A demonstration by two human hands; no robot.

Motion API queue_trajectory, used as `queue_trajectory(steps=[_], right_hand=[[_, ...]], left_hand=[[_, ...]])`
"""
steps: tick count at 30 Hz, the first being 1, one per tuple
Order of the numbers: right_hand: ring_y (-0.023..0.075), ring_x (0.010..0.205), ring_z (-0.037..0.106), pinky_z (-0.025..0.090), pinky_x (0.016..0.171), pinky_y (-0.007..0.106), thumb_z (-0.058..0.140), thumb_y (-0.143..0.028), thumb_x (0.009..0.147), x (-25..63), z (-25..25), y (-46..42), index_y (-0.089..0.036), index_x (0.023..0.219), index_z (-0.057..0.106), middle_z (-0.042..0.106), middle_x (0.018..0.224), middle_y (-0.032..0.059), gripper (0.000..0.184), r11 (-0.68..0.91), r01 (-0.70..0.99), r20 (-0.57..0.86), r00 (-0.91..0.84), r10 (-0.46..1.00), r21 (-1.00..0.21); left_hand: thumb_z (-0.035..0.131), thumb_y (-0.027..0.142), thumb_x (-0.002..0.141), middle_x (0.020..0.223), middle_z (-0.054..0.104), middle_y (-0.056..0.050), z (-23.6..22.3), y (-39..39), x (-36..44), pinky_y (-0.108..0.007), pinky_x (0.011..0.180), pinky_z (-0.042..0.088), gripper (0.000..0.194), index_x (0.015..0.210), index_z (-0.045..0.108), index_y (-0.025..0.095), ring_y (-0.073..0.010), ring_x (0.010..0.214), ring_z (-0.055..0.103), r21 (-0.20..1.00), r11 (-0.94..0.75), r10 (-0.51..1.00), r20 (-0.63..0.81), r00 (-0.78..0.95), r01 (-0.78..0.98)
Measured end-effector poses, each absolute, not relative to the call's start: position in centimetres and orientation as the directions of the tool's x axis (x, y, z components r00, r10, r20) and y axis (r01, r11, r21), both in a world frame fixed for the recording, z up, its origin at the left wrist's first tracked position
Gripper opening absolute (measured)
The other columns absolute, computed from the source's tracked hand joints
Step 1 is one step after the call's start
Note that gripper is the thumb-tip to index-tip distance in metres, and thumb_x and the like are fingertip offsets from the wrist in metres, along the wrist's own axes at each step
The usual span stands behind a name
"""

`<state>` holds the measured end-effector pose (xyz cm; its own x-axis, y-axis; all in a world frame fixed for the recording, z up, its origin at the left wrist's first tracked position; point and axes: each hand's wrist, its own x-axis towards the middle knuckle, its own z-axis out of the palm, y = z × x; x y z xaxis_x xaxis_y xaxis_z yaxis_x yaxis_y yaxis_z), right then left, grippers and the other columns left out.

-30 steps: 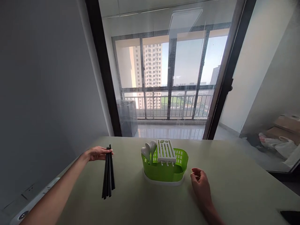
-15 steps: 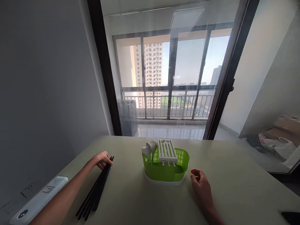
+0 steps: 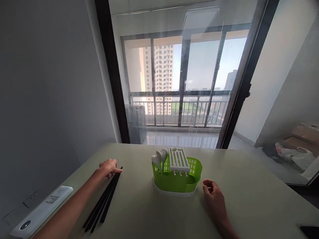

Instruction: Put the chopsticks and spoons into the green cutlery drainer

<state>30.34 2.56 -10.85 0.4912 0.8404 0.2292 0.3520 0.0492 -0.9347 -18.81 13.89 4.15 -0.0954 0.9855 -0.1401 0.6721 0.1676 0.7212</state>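
Green plastic basket [image 3: 171, 183], one, upright on a white base [image 3: 175, 193], near the far edge of the tabletop [image 3: 144, 212], roughly midway between its left and right edges. Back wall pierced with rows of holes. Contents at the left end: white spoons [image 3: 156, 161], three visible, standing bowl-end up above the rim. Set over the top, near the middle: white slotted rack [image 3: 178, 160], tilted toward the near edge, with two round openings at its far end and small hooks along its front. Floor of the basket largely hidden.

Black chopsticks [image 3: 111, 187], at least four, lying aslant on the tabletop toward its left edge; far ends together, near ends fanned out toward the near left corner.

Left hand [image 3: 109, 167]: fingers narrowed on the far ends of the chopsticks, holding them. Right hand [image 3: 213, 193]: just beside the basket's right end, apart from it; fingers loosely curled, small gap between thumb and forefinger.

Long white case [image 3: 41, 211], dark oval at one end: along the tabletop's left edge. Dark item [image 3: 311, 231]: toward the near right corner, partly out of view, kind unclear.
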Motion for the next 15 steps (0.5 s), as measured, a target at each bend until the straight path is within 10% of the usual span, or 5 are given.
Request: queue_trajectory(steps=[7,15], right_hand=[[0.0259,0.08,0.068,0.053,0.075,0.037,0.056,-0.046,0.078,30.1,-10.8,2.6,-0.022,0.09,0.065,0.072,0.094,0.0077,0.028,0.043,0.345,0.219,0.489,0.844,-0.938],[0.0255,0.082,0.068,0.053,0.076,0.036,0.053,-0.047,0.079,30.2,-10.8,2.5,-0.021,0.094,0.063,0.071,0.096,0.0085,0.032,0.022,0.362,0.202,0.469,0.86,-0.932]], left_hand=[[0.075,0.058,0.076,0.115,0.074,-0.009,6.1,12.5,-12.9,-0.045,0.116,0.036,0.035,0.095,0.073,0.029,-0.0349,0.122,0.062,0.62,-0.228,0.969,0.216,0.117,0.751],[0.06,0.058,0.093,0.14,0.06,-0.013,7.9,11.0,-3.0,-0.047,0.102,0.052,0.06,0.141,0.05,0.024,-0.0318,0.125,0.061,0.391,-0.651,0.749,0.467,0.469,0.65]])
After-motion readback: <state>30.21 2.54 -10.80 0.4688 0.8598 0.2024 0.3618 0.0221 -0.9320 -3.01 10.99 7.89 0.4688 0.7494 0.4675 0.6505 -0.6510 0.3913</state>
